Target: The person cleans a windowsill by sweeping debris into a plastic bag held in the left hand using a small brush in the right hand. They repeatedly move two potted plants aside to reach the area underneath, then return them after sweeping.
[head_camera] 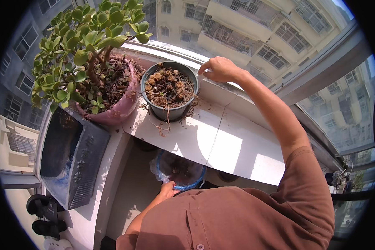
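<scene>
My left hand [167, 189] grips the near-left edge of a blue-rimmed bin [190, 187], which is lined with a clear plastic bag [157, 170]. Dark debris shows at the bottom of the bin, below the ledge. Level with the window sill, my right hand [220, 69] is just to the right of a round grey-green plastic pot [175, 113]. Its fingers are curled downward; whether they pinch anything is hidden. Dry brown plant clumps [165, 79] and soil fill the pot, and thin roots hang over its front rim onto the white ledge.
A jade plant [90, 37] grows in a pink pot [117, 111] at the left. Beside it sits a dark grey rectangular planter [90, 156]. Black sandals [47, 211] lie at the lower left. The white tiled ledge [228, 140] runs along the window.
</scene>
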Demonstrator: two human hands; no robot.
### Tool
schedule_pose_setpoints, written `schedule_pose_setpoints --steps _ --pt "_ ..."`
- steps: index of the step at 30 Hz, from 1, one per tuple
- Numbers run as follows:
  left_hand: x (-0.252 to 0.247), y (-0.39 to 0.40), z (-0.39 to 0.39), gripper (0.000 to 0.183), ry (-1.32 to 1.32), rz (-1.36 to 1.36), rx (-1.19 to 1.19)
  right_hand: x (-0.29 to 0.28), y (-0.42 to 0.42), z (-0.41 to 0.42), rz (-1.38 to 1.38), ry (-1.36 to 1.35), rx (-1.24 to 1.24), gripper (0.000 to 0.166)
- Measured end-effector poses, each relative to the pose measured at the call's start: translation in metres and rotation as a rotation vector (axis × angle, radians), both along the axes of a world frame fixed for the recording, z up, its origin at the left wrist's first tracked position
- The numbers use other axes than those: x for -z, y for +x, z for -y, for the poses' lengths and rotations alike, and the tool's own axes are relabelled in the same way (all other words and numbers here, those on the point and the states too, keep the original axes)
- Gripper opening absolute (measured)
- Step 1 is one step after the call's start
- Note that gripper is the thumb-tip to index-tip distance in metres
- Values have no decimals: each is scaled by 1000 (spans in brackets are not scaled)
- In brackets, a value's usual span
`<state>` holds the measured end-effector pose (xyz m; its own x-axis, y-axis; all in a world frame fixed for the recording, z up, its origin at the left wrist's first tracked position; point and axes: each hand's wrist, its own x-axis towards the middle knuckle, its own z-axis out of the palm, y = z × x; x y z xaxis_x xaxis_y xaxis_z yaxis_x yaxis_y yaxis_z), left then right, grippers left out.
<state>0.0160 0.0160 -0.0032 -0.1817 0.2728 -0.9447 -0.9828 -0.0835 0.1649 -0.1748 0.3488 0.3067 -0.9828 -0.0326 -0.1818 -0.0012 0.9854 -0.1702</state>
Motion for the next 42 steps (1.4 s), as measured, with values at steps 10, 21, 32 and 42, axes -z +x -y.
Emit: schedule_pose_setpoints --steps 10,21,32,42 --pt "-9 20 -12 21 -37 9 29 -13 92 -15 -100 -211 116 22" --pt "0 41 -26 23 -32 -44 21 -10 119 -16 -230 -443 501 27" --pt "-17 48 -31 21 -23 -100 60 5 173 -6 -297 -1148 540 22" --pt "-8 24 -11 20 -83 -77 169 58 129 48 -613 -1323 767 18"
